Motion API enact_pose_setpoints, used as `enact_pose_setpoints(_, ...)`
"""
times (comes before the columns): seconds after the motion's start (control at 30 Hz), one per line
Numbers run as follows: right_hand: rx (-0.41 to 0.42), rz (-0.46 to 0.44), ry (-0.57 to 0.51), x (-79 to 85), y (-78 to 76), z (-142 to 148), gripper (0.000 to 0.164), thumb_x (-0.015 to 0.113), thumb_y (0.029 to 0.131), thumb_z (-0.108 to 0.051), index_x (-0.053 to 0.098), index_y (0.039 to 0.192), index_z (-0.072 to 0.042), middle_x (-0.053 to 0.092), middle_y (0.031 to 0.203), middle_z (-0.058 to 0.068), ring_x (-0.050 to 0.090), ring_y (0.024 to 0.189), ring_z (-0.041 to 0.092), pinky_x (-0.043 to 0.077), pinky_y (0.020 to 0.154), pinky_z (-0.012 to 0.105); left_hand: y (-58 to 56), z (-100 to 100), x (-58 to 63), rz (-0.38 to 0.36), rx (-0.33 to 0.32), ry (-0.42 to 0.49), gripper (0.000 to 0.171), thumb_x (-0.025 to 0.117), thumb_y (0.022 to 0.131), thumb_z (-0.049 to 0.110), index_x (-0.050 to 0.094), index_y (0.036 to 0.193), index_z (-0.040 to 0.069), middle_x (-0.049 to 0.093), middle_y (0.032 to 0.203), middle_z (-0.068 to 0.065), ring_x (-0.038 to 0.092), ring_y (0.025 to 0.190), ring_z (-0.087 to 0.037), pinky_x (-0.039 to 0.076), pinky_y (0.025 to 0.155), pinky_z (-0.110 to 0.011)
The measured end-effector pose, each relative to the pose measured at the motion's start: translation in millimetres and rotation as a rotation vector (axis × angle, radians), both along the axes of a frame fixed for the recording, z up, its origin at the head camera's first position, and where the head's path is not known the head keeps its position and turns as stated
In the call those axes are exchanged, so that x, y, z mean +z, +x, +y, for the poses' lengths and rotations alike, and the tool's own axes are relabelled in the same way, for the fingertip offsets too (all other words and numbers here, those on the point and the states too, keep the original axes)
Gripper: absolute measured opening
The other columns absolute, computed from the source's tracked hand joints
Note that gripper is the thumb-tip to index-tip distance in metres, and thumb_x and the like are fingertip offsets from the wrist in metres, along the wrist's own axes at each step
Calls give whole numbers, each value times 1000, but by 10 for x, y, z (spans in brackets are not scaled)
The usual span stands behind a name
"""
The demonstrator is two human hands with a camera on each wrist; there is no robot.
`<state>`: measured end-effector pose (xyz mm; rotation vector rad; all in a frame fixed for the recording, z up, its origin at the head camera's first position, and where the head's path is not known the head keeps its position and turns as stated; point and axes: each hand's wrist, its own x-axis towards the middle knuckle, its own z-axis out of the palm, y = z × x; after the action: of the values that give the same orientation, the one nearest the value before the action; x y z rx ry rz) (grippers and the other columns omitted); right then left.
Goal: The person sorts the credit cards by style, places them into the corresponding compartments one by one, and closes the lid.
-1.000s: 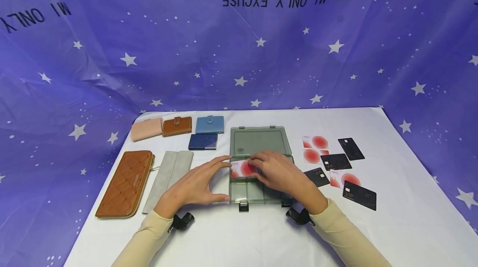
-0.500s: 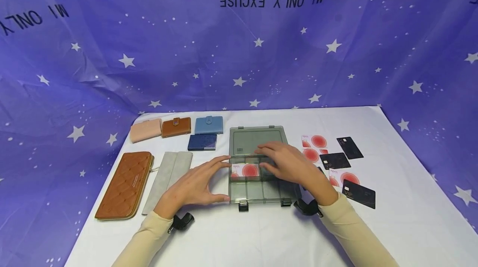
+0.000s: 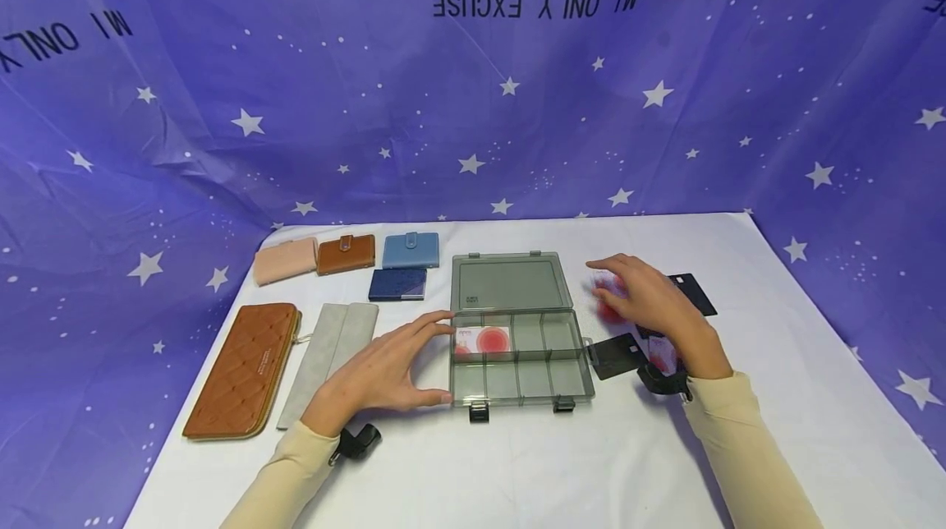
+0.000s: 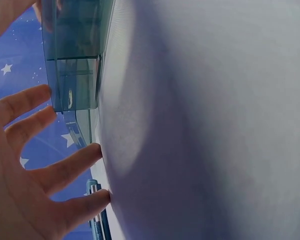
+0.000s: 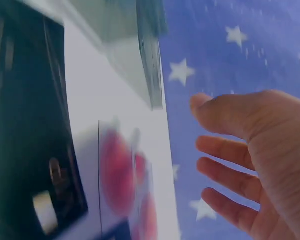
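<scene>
A smoky-green divided plastic box point(image 3: 534, 379) lies with its lid point(image 3: 510, 281) folded back. One white-and-red card point(image 3: 491, 340) sits across two of its back-left compartments. Spread along the box's left side is my left hand point(image 3: 380, 369), thumb and fingertips right at the wall, as the left wrist view point(image 4: 35, 170) also shows. My right hand point(image 3: 658, 303) hovers above red-and-white cards point(image 3: 610, 312) right of the box, fingers loosely bent and nothing between them. A black card point(image 3: 617, 355) lies beside the box; other cards are partly hidden under the right hand and wrist.
On the left lie a brown quilted wallet point(image 3: 244, 371) and a grey wallet point(image 3: 331, 348). Behind them are pink point(image 3: 286, 260), brown point(image 3: 346, 255) and blue point(image 3: 411, 250) card holders and a navy card case point(image 3: 397, 285). Another black card point(image 3: 695, 294) lies far right.
My right hand has let go of the red-and-white card, leaving it in the box, and has moved right over the loose cards. My left hand stays at the box's left side.
</scene>
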<state>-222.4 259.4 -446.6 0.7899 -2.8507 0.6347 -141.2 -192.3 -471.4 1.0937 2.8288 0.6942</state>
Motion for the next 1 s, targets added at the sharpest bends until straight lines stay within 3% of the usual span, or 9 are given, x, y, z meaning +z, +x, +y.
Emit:
enact_pose_setpoints(0.17, -50, -65, -6, -67, -52, 289, 46, 77, 96, -6, 67, 141, 0, 67, 138, 26, 60, 133, 48, 43, 114, 65, 8, -3, -5, -9, 14, -10, 94, 81, 83, 72, 53, 157, 22, 35, 173, 7, 51, 149, -28, 52, 111, -52)
enact_pose_setpoints(0.4, -84, -132, 4, -169, -75, 552, 37, 77, 97, -5, 72, 133, 3, 71, 132, 26, 61, 129, 51, 43, 112, 68, 8, 3, -12, -12, 7, 1, 94, 81, 83, 71, 53, 157, 21, 35, 173, 4, 51, 149, -29, 52, 110, -53)
enact_pose_setpoints(0.67, -65, -148, 63, -261, -121, 668, 38, 76, 100, -9, 71, 134, 7, 63, 142, 32, 55, 136, 54, 39, 115, 68, 15, -5, -18, -18, 20, -13, 93, 80, 84, 73, 52, 157, 22, 34, 174, 5, 49, 150, -28, 51, 112, -53)
enact_pose_setpoints(1.0, -128, -133, 137, -254, -139, 666, 39, 76, 100, -10, 71, 136, 3, 67, 139, 28, 57, 135, 51, 41, 114, 67, 20, -8, -11, -24, 24, -9, 93, 81, 84, 71, 52, 158, 22, 33, 174, 7, 49, 151, -28, 51, 112, -54)
